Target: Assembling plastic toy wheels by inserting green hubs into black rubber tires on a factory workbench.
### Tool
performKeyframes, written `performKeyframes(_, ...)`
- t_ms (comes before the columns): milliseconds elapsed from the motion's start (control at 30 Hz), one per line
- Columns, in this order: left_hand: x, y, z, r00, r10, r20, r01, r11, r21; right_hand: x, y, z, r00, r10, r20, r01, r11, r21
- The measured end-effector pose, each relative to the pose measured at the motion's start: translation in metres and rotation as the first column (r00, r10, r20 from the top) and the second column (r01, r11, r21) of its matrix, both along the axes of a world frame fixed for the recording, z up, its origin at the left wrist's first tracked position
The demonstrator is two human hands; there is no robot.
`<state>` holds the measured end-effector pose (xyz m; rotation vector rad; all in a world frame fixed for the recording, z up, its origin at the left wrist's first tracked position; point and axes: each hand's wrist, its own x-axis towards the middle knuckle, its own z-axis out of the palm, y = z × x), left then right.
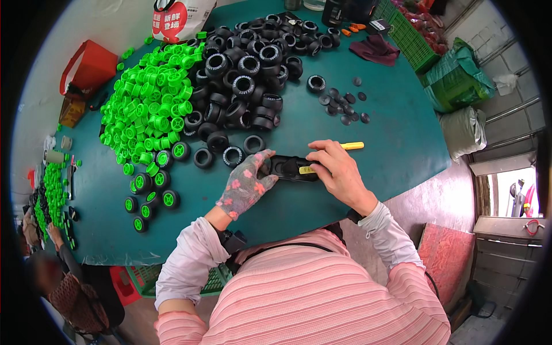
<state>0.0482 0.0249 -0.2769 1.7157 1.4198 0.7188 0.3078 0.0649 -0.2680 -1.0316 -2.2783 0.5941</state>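
Note:
My left hand (pixel 244 184), in a grey glove with pink flowers, grips the left end of a dark, elongated moulded piece (pixel 283 165) on the table. Its exact kind I cannot make out. My right hand (pixel 340 174), bare, has its fingers closed over the right end of the same piece. A yellow strip (pixel 306 170) shows on the piece by the right fingertips. Just beyond the right hand lies a yellow stick-like tool (pixel 352 145). Black toy tires (pixel 233 156) rest close beyond the left hand.
Green wheel hubs (pixel 146 98) and black tires (pixel 241 86) are heaped at far left and centre. Assembled wheels (pixel 146 198) lie left, small black discs (pixel 345 106) to the right. A cloth (pixel 375 50) lies far right. Another person (pixel 72 287) works at left.

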Motion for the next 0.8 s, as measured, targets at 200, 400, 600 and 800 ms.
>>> performKeyframes(200, -0.002, 0.0, 0.004, 0.998, -0.053, -0.025, 0.056, 0.986, 0.157, 0.002, -0.005, 0.017, 0.983, 0.158, 0.097, -0.154, 0.987, -0.045)
performKeyframes(400, -0.026, 0.0, 0.05, 0.888, 0.136, 0.438, 0.048, 0.922, -0.384, 0.027, 0.046, 0.069, 0.998, 0.033, -0.053, -0.033, 0.999, -0.012)
performKeyframes(600, -0.065, 0.024, 0.066, 0.761, 0.214, 0.613, 0.187, 0.831, -0.523, 0.075, 0.188, 0.086, 0.963, -0.221, -0.152, 0.234, 0.97, 0.071)
performKeyframes(800, -0.07, 0.085, 0.071, 0.781, 0.283, 0.556, 0.15, 0.779, -0.608, 0.105, 0.352, 0.039, 0.857, -0.515, -0.033, 0.515, 0.857, -0.008)
